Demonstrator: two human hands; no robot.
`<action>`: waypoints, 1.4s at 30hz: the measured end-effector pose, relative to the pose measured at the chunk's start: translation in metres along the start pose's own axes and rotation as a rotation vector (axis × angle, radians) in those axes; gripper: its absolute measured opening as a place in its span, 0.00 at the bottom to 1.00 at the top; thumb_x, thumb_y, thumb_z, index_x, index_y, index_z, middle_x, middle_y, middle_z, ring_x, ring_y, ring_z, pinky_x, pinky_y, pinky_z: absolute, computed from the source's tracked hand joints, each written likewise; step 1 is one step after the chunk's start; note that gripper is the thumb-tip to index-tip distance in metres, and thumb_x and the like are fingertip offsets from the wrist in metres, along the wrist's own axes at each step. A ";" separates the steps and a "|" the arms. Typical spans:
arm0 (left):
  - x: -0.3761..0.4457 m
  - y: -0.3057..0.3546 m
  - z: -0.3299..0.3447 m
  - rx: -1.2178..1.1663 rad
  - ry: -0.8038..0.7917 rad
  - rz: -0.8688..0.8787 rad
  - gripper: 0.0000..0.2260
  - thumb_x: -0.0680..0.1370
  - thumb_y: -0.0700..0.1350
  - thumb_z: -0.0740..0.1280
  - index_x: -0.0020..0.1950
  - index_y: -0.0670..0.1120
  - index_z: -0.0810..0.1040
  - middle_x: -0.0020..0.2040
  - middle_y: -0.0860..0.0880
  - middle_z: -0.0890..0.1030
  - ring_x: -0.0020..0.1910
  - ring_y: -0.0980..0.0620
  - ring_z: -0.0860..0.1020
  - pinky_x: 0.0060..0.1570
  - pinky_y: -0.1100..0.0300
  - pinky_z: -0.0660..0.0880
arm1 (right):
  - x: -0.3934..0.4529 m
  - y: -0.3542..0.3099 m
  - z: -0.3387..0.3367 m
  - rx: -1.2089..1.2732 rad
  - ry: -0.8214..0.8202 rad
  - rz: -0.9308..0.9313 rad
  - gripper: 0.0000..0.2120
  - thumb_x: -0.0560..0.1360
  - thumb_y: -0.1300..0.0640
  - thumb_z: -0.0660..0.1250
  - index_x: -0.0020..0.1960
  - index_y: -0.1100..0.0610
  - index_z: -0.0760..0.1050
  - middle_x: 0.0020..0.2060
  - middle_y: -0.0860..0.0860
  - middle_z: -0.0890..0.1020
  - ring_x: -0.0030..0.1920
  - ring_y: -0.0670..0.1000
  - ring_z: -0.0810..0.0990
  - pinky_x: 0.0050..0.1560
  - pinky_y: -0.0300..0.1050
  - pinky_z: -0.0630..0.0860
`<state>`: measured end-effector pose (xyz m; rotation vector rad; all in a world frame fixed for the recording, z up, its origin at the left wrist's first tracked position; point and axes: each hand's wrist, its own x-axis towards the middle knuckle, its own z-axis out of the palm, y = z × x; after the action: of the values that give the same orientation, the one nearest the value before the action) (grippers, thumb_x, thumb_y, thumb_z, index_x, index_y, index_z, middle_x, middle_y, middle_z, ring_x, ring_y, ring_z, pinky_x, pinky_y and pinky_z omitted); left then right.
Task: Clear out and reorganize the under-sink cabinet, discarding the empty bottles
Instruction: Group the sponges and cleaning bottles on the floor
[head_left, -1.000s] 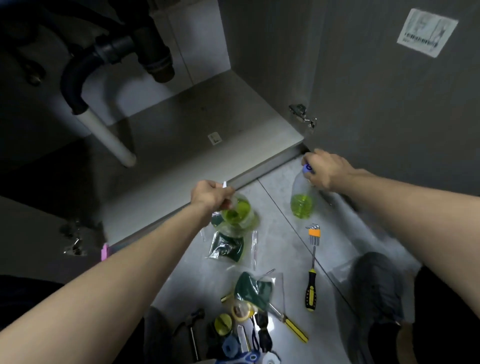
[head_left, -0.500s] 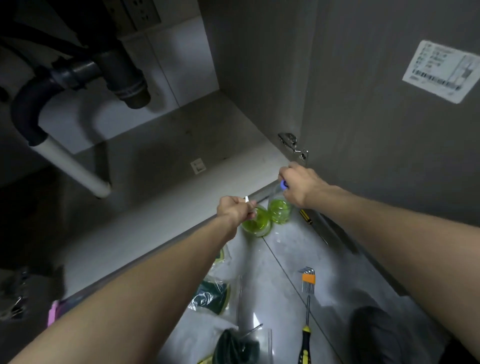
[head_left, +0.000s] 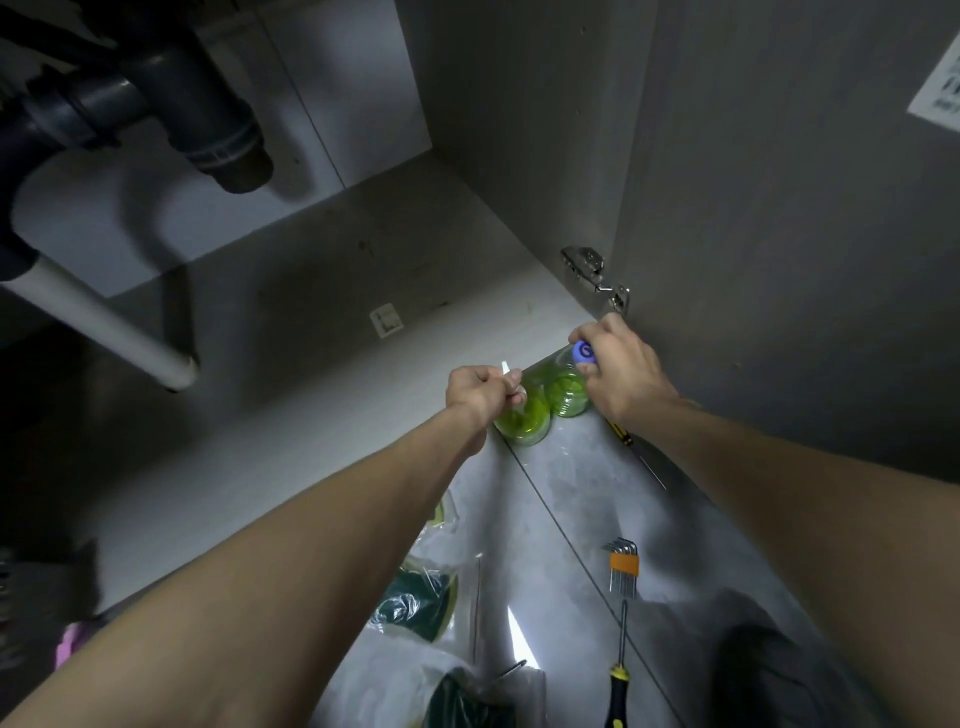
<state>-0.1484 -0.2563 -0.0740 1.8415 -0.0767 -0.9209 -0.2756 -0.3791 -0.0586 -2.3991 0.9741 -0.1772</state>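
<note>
Bottles, two, green liquid: left hand (head_left: 483, 393) grips white-capped bottle (head_left: 524, 421); right hand (head_left: 621, 376) grips blue-capped bottle (head_left: 569, 397), touching, at cabinet floor (head_left: 291, 415) edge

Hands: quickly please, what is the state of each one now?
Left hand: closed around the top of the white-capped bottle.
Right hand: closed around the top of the blue-capped bottle.

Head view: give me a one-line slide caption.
Each hand grips a bottle of green liquid, left hand on one, right hand on the blue-capped one, at the cabinet floor's front edge.
</note>
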 end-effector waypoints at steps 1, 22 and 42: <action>0.001 0.000 0.000 -0.013 0.004 -0.002 0.06 0.78 0.38 0.71 0.42 0.38 0.77 0.39 0.39 0.79 0.31 0.47 0.74 0.50 0.53 0.79 | 0.001 0.000 0.002 0.006 0.006 -0.005 0.16 0.80 0.63 0.64 0.66 0.53 0.73 0.62 0.52 0.71 0.60 0.58 0.75 0.63 0.51 0.72; -0.066 0.004 -0.100 0.186 -0.050 -0.023 0.07 0.81 0.38 0.63 0.57 0.41 0.79 0.52 0.42 0.82 0.48 0.46 0.78 0.49 0.53 0.75 | -0.007 -0.036 0.000 -0.243 -0.004 -0.024 0.20 0.75 0.62 0.63 0.68 0.58 0.71 0.66 0.56 0.72 0.68 0.60 0.66 0.65 0.53 0.69; -0.182 -0.134 -0.383 1.052 0.559 -0.076 0.15 0.76 0.43 0.66 0.62 0.42 0.74 0.63 0.41 0.70 0.63 0.39 0.70 0.58 0.47 0.73 | -0.122 -0.171 0.162 -0.579 -0.754 -0.466 0.18 0.80 0.51 0.61 0.68 0.54 0.70 0.66 0.54 0.74 0.65 0.55 0.75 0.64 0.50 0.73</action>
<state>-0.0858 0.1798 -0.0144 3.0343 -0.1634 -0.3602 -0.2101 -0.1254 -0.0961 -2.7951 0.1046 0.8948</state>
